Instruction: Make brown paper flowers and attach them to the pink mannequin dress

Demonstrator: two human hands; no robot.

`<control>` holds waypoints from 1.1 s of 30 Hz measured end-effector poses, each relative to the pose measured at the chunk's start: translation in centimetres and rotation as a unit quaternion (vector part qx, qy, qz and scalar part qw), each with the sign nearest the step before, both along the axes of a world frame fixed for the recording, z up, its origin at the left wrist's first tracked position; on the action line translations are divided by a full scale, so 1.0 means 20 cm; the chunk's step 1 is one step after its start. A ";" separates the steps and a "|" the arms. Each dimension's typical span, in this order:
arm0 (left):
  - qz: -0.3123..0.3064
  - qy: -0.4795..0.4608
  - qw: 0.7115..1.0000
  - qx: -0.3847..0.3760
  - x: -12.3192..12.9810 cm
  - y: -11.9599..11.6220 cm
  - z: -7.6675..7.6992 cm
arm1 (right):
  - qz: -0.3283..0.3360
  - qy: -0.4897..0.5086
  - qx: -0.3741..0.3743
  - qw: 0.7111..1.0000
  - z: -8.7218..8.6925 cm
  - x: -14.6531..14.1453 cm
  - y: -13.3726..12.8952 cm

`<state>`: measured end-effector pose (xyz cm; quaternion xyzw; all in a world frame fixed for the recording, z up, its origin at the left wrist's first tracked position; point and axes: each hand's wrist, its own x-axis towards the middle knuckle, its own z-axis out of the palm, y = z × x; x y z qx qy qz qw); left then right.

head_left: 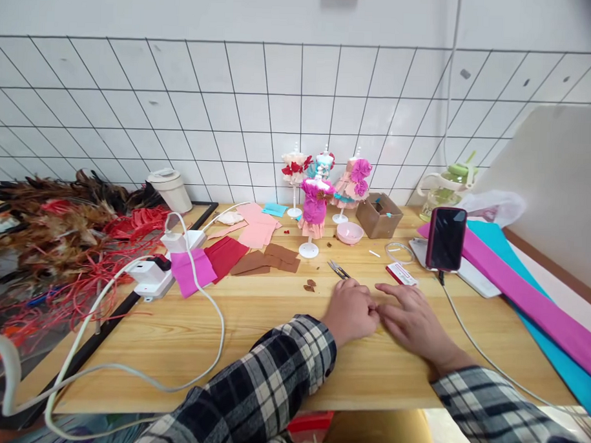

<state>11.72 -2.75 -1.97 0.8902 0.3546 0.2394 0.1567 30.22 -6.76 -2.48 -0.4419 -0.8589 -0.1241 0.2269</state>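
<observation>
My left hand (353,312) rests on the wooden table with its fingers curled and pressed together; whatever they hold, if anything, is hidden. Touching its fingertips from the right is my right hand (415,320), with its fingers spread low over the wood. Small dark scissors (339,269) lie just beyond my left hand. Brown paper scraps (310,285) are to the left of them. A mini dress form in a magenta and pink paper dress (314,212) stands farther back, and a pink bowl (350,233) sits beside it. A red and white packet (401,274) lies beyond my right hand.
Brown (267,259), red and pink paper sheets lie left of centre, near a power strip (151,278) with looping white cables. More dress forms and a brown box (379,215) stand behind. A phone (446,238) and long coloured paper (530,288) are at right; feathers (67,220) at left.
</observation>
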 end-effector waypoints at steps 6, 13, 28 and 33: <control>0.055 -0.010 0.998 -0.002 -0.06 0.07 -0.01 | 0.075 -0.025 0.031 0.996 -0.02 -0.02 -0.04; -0.031 -0.181 0.981 -0.055 -0.09 0.11 0.01 | -0.078 0.102 -0.089 0.988 -0.01 0.10 0.02; 0.162 -0.430 0.868 -0.187 -0.69 0.25 0.09 | -0.456 0.173 0.089 0.868 0.29 0.66 -0.12; 0.209 -0.486 0.826 -0.195 -0.74 0.31 0.06 | -0.187 0.177 -0.063 0.964 0.44 0.01 -0.04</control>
